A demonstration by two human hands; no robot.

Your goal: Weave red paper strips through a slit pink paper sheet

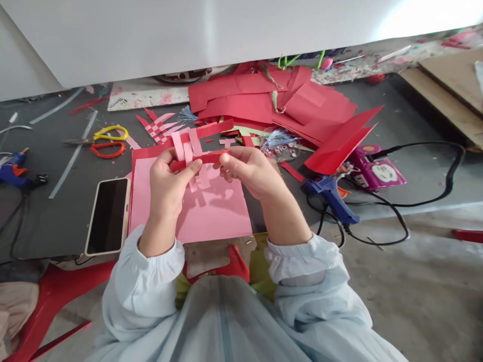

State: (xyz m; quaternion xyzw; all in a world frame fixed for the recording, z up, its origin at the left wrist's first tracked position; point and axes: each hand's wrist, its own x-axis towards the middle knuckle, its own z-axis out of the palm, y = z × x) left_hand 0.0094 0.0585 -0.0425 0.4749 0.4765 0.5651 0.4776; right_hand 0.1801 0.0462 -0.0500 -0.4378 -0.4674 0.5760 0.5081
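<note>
Between my hands is a red paper strip [210, 158], crossed by several pink paper strips [177, 143] that hang above and below it. My left hand [168, 183] is closed, pinching the strips where they cross. The red strip's right end sits between the thumb and fingers of my right hand [251, 171]. Under both hands lies a pink paper sheet [219, 216], with a red sheet [140, 157] showing beneath its edge. Beyond them rests a woven piece of red and pink strips [156, 128]. Paper scraps and a blue tassel [187, 114] are close by.
Scissors [107, 141] and a phone [108, 216] are at left. Red paper [241, 108] is stacked at the back. A blue glue gun [332, 198], its cable and a purple box [377, 168] stand at right. A second glue gun [15, 171] lies far left.
</note>
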